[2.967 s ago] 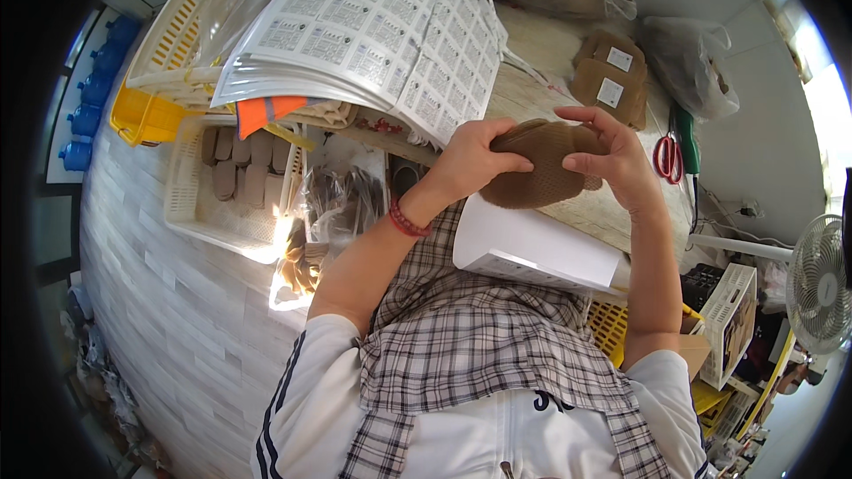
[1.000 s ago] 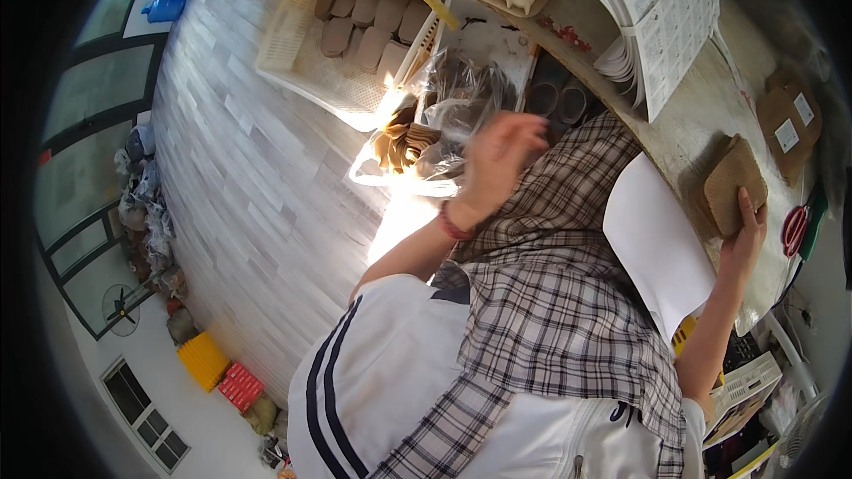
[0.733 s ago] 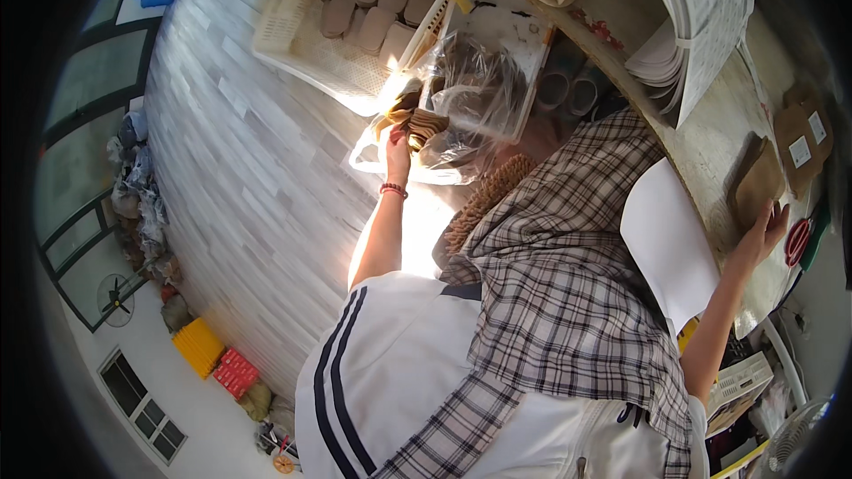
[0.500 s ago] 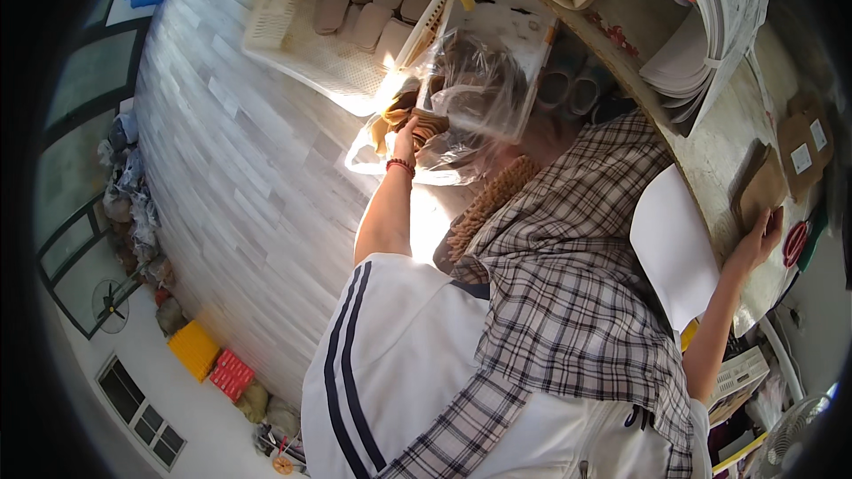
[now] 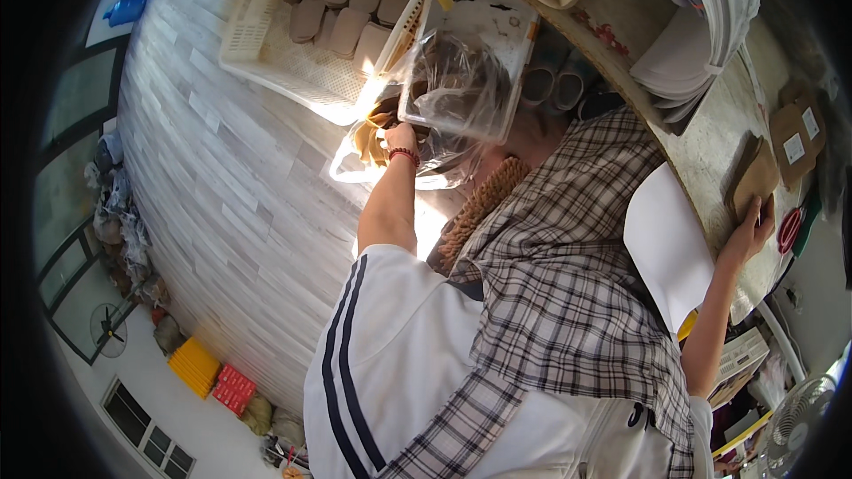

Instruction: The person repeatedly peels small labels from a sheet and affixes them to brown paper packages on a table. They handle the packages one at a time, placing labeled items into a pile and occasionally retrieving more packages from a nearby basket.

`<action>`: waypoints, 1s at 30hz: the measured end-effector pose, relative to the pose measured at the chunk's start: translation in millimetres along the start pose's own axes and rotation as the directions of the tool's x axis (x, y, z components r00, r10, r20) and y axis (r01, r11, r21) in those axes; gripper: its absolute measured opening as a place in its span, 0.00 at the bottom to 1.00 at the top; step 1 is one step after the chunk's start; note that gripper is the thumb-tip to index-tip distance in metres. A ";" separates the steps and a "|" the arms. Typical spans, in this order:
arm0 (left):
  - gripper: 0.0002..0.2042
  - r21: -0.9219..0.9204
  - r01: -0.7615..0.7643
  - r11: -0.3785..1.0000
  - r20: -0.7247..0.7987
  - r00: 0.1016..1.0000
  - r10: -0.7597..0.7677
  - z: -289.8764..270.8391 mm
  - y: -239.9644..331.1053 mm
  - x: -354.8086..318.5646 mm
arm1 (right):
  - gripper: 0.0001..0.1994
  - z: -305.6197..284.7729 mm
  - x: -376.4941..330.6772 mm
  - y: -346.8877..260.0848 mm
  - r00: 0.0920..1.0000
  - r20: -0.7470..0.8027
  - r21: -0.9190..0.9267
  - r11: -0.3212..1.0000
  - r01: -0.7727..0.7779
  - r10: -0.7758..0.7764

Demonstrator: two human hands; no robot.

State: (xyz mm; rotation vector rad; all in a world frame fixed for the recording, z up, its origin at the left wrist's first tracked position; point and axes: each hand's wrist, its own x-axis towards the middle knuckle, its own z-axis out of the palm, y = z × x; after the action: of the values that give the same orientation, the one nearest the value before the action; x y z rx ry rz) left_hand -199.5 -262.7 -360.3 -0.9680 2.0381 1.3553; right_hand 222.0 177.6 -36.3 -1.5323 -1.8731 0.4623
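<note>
My left hand (image 5: 401,137) reaches down to an open clear plastic bag (image 5: 426,168) by the floor and looks closed; what its fingers grip is hidden. Sunlit tan-brown pieces (image 5: 369,137) lie in the bag just beside it. On the worktable at the right, my right hand (image 5: 752,231) has its fingers closed on the near end of a small stack of brown insoles (image 5: 754,176). Beyond that stack lie more brown insoles with white labels (image 5: 797,135).
A white crate (image 5: 266,53) of beige insole-like pieces stands on the floor, beside a white bin (image 5: 515,53) with clear plastic over it. White curved sheets (image 5: 683,62), red-handled scissors (image 5: 790,231) and a white sheet (image 5: 666,248) at the edge are by the table (image 5: 635,93).
My left hand has drawn slightly back and turned over at the bag; the brown stack seen in it before is no longer clearly visible. My right hand stays on the insoles.
</note>
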 end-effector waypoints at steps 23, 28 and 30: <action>0.32 -0.393 -0.673 0.627 0.467 0.441 0.766 -100.0 149.4 -345.2 | 0.26 -25.3 -26.5 -55.0 0.902 0.342 0.501 0.863 0.062 -0.263; 0.30 -0.566 -0.615 0.549 0.735 -0.074 0.674 -34.4 184.2 -423.2 | 0.53 -25.9 -34.5 -122.5 0.642 0.648 0.721 0.602 -0.344 -0.409; 0.29 -0.549 -0.614 0.568 0.810 -0.222 0.543 -3.1 191.3 -450.5 | 0.56 -29.7 -26.9 -131.1 0.577 0.653 0.747 0.541 -0.386 -0.490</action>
State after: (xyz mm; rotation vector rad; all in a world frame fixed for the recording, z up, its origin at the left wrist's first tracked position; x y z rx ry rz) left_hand -70.5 -90.6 79.3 1.1255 1.2293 1.5894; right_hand 149.9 115.1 62.2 -0.4849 -1.7414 2.0406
